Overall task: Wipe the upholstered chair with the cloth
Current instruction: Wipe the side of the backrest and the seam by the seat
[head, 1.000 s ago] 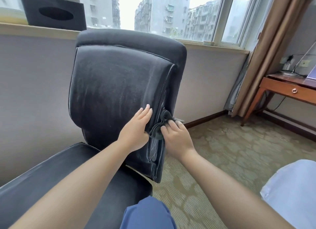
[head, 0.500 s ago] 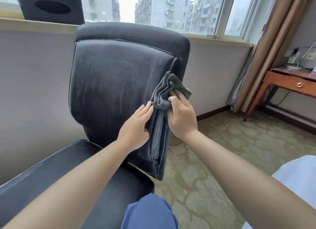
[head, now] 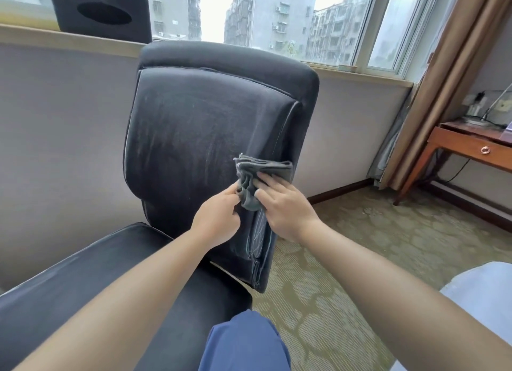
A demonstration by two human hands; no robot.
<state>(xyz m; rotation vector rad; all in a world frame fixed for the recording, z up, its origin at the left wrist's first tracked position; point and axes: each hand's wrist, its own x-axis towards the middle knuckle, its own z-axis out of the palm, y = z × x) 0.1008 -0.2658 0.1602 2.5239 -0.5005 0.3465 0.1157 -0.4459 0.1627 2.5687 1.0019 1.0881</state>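
Note:
A dark upholstered chair [head: 194, 138] stands in front of me, its backrest upright and its seat reaching to the lower left. A grey folded cloth [head: 257, 176] lies against the right edge of the backrest, about halfway up. My right hand [head: 282, 204] holds the cloth from the right, fingers over its lower part. My left hand [head: 219, 218] pinches the cloth's lower left corner with curled fingers. Both forearms reach in from the bottom of the view.
A black tissue box [head: 102, 13] sits on the window sill [head: 69, 38] behind the chair. A wooden desk [head: 471, 146] and a brown curtain [head: 443, 80] stand at the right. Patterned carpet [head: 346, 260] lies right of the chair. A white bed corner [head: 484, 301] shows at lower right.
The cloth came up out of the side gap, then dropped lower onto the backrest's right edge. My left hand left the cushion edge and took hold of the cloth. The view shifted.

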